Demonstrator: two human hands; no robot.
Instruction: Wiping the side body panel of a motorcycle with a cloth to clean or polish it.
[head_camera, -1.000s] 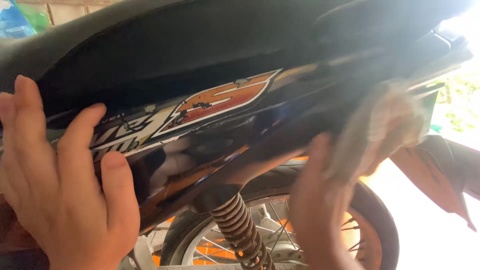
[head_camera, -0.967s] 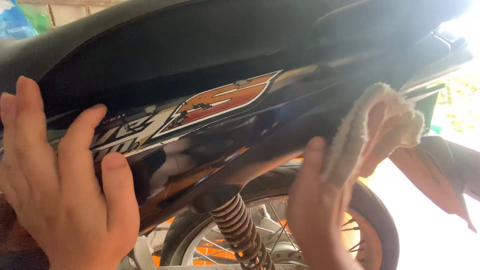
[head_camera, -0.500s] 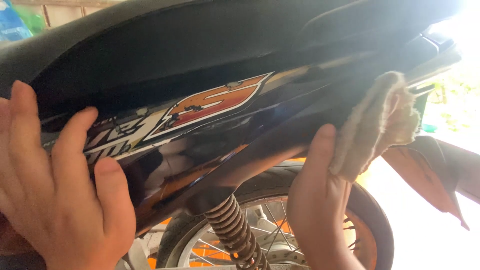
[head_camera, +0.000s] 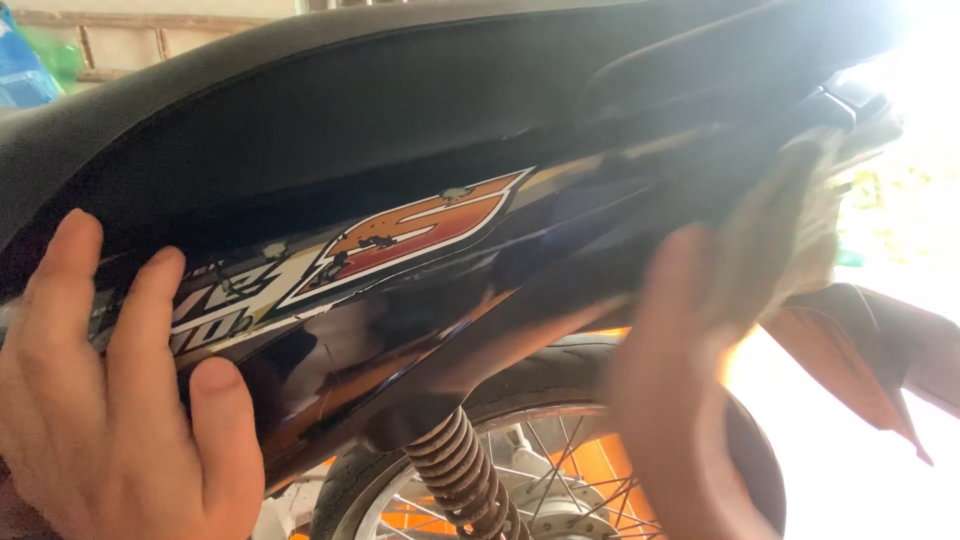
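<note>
1. The left hand (head_camera: 110, 400) lies flat against the glossy black side panel (head_camera: 420, 300) of a motorcycle, low at the left edge of the view. Its fingers are spread and straight, pressing on the panel, closed on nothing.
2. The fingertips of that hand reach up to the left end of an orange, red and white decal (head_camera: 400, 230) that runs along the panel.
3. The right hand (head_camera: 700, 370) is blurred by motion. It presses a pale, fluffy cloth (head_camera: 800, 220) against the rear end of the panel, just under the tail of the seat. The thumb points up along the panel edge and the fingers are folded about the cloth.
4. The black seat (head_camera: 380, 100) fills the top of the view, directly above the panel.
5. Below the panel, between the 2 hands, a rusty coil spring shock absorber (head_camera: 455, 470) slants downward.
6. Behind the spring is the rear wheel (head_camera: 520, 400), with a black tyre, silver spokes and orange showing between them.
7. A dark rear mudguard (head_camera: 870, 350) sticks out to the right, past the cloth, against bright daylight.
</note>
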